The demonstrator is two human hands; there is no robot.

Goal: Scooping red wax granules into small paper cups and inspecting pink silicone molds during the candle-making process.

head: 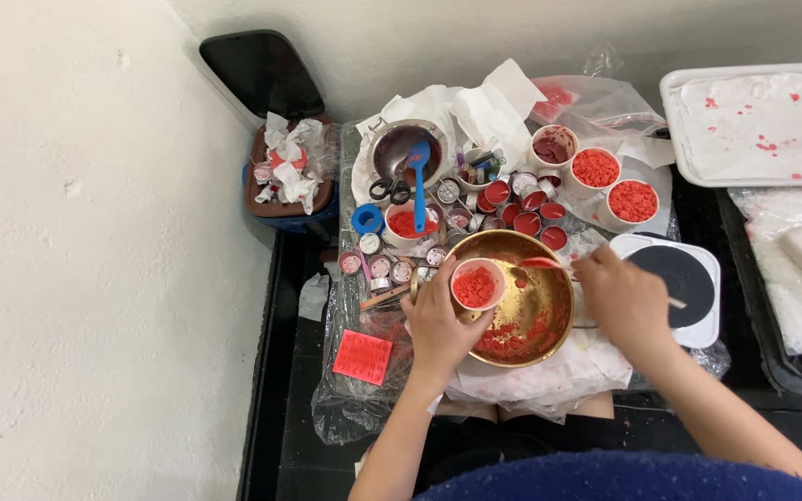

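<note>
We are working over one large brass bowl [549, 325], and it is still holding a good smear of red pellets along its near wall, so we are judging the scooping as partly done with more left to gather. Beyond it, to the right, one white tray [754, 130] is lying with red specks on its lining, and one white square scale with a dark round plate [689, 278] is sitting just beside the bowl. One steel bowl [401, 148] is standing farther back with one blue spatula [418, 181] leaning in it. Behind the brass bowl we are counting three white cups: two filled with red pellets [596, 169] and one holding a darker red mass [552, 146]; a fourth filled cup [408, 223] is sitting to the left. Our left hand [438, 325] is holding one more small white cup [477, 284] over the bowl's rim, fingers wrapped and clamped around it, and it is looking nearly full. Our right hand [624, 301] is closing its fingers together on one thin stick spoon [549, 264] reaching into the bowl. About eight little round tins of red wax [526, 223] are clustered between, and one red square mould [362, 357] is lying near left
</note>
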